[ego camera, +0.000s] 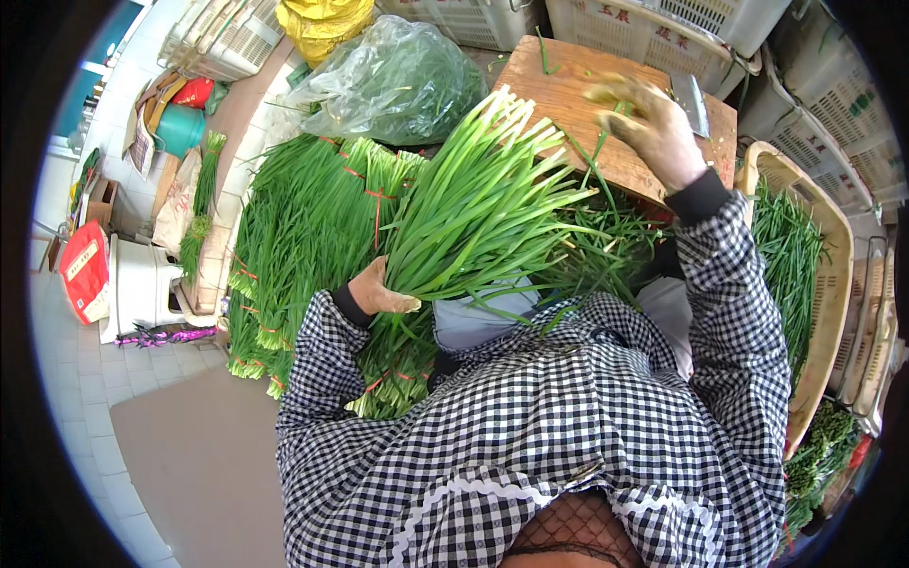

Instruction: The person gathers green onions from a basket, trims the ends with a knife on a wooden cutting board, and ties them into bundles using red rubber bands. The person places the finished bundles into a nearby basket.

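My left hand (383, 290) grips a loose bunch of garlic chives (490, 206) near its leafy end. The pale cut stems fan out towards the wooden board (561, 92). Blurred by motion, my right hand (643, 121) is raised over that board with thumb and fingers apart. A thin green leaf shows by its thumb; whether the hand pinches it is unclear. Beside the board's far right corner lies a flat metal blade (690, 106), its handle not visible. Red-banded chive bundles (305, 206) are piled left of the held bunch. Loose leaves (603, 238) lie below the board.
A clear plastic bag of greens (398, 82) stands behind the bundles, near a yellow sack (323, 25). At right is a beige basket (838, 234) holding more chives. Stacked white crates (625, 32) border the back. A white plastic stool (138, 284) stands on the left.
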A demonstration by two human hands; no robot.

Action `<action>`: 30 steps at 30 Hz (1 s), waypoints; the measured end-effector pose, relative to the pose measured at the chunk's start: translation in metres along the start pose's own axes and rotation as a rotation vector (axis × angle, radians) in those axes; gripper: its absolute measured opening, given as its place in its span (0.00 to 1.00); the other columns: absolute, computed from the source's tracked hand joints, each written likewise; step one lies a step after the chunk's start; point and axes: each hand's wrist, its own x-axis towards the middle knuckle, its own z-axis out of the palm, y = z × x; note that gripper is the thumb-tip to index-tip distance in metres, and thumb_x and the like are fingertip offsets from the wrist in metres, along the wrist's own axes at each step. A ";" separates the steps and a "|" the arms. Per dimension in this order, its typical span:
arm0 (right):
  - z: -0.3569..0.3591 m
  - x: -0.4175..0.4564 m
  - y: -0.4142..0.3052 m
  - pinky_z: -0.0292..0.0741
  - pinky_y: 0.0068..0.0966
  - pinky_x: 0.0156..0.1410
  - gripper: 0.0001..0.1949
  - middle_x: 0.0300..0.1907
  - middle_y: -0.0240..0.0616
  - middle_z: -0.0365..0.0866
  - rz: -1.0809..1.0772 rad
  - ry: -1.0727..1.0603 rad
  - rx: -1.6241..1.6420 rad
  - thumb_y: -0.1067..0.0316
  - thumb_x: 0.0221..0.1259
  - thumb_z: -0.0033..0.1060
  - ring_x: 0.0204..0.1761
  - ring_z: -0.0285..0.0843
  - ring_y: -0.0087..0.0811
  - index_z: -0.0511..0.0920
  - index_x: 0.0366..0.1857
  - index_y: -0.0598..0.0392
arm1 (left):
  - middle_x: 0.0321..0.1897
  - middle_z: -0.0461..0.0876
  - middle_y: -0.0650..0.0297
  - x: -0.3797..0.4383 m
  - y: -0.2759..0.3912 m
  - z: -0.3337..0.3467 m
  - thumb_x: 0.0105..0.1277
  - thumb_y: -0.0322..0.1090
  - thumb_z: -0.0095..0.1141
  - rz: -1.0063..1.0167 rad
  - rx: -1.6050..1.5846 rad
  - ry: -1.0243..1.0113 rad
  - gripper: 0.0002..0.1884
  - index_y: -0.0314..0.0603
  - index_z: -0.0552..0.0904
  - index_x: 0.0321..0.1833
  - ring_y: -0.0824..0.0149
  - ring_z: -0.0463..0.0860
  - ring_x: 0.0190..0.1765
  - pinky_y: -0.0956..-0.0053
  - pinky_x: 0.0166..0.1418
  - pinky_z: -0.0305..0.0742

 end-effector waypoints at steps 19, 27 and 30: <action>0.039 0.008 -0.038 0.68 0.40 0.62 0.11 0.52 0.32 0.82 -0.448 -0.085 -0.189 0.62 0.50 0.71 0.57 0.73 0.41 0.85 0.39 0.45 | 0.62 0.72 0.44 0.015 -0.018 0.004 0.67 0.51 0.57 -0.291 -0.487 -0.224 0.37 0.35 0.60 0.72 0.50 0.78 0.55 0.55 0.54 0.77; 0.032 0.034 -0.004 0.78 0.33 0.45 0.07 0.35 0.38 0.86 -0.395 0.437 -0.225 0.67 0.54 0.67 0.39 0.82 0.41 0.85 0.37 0.51 | 0.60 0.76 0.56 0.015 0.011 0.008 0.48 0.35 0.78 -0.048 -0.264 -0.147 0.47 0.35 0.63 0.70 0.63 0.76 0.58 0.68 0.61 0.72; 0.001 0.023 0.039 0.80 0.33 0.44 0.08 0.37 0.44 0.86 0.023 0.410 -0.013 0.63 0.64 0.59 0.37 0.84 0.36 0.85 0.38 0.53 | 0.55 0.79 0.58 0.017 0.027 0.007 0.48 0.35 0.77 -0.009 -0.240 -0.111 0.44 0.35 0.66 0.68 0.63 0.79 0.52 0.69 0.56 0.76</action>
